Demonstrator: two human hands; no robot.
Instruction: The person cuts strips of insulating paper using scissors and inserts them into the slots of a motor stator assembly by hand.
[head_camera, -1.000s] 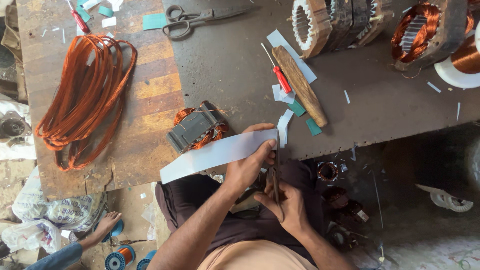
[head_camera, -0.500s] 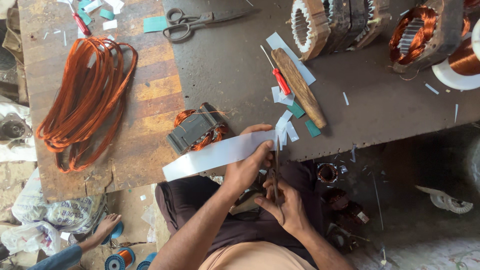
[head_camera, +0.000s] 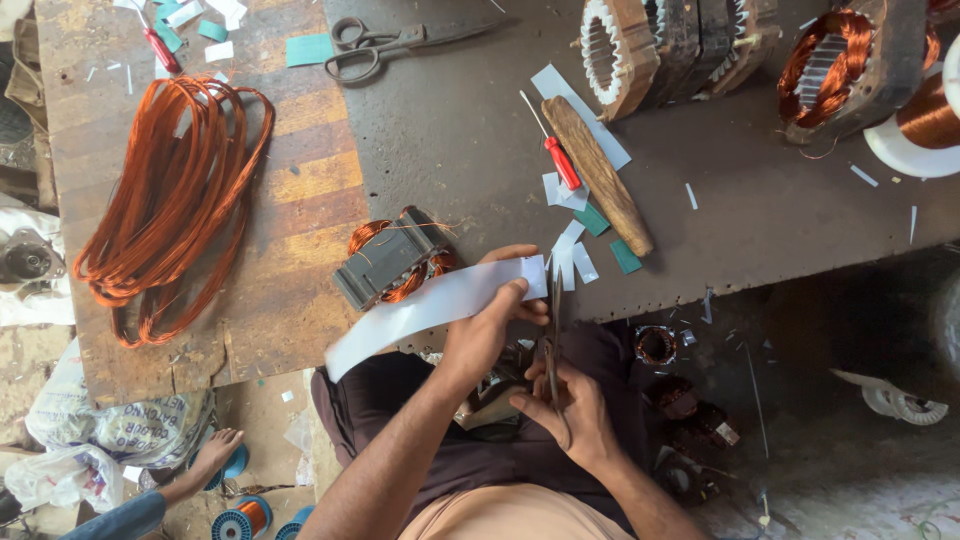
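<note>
Two bare hands are seen from above in the single head view, working just off the near edge of a dark workbench (head_camera: 760, 215). A long white paper strip (head_camera: 430, 310) is pinched by the left hand (head_camera: 490, 325), thumb on top & fingers curled underneath, w/ the strip running down-left from the grip, partly over the bench edge & partly over the lap. Small scissors (head_camera: 553, 335) are gripped by the right hand (head_camera: 565, 410), fingers closed through the handles, blades pointing up at the strip's right end; whether the blades are shut on the paper cannot be told.

Progress, as judged: several short white cut pieces (head_camera: 570, 255) are already laid on the bench right beside the strip's end, w/ a few green ones nearby, so some cutting appears done. Most of the strip is uncut, so much seems left.

Elsewhere on the bench: a small stator w/ copper winding (head_camera: 395, 260) just left of the hand, a red-handled screwdriver (head_camera: 560, 160), a wooden stick (head_camera: 600, 175), large scissors (head_camera: 390, 45) at the far side, bigger stators (head_camera: 665, 45) top right. A coil of copper wire (head_camera: 170, 210) is laid on the wooden board at left. Another person's bare foot (head_camera: 215, 455) is visible bottom left.
</note>
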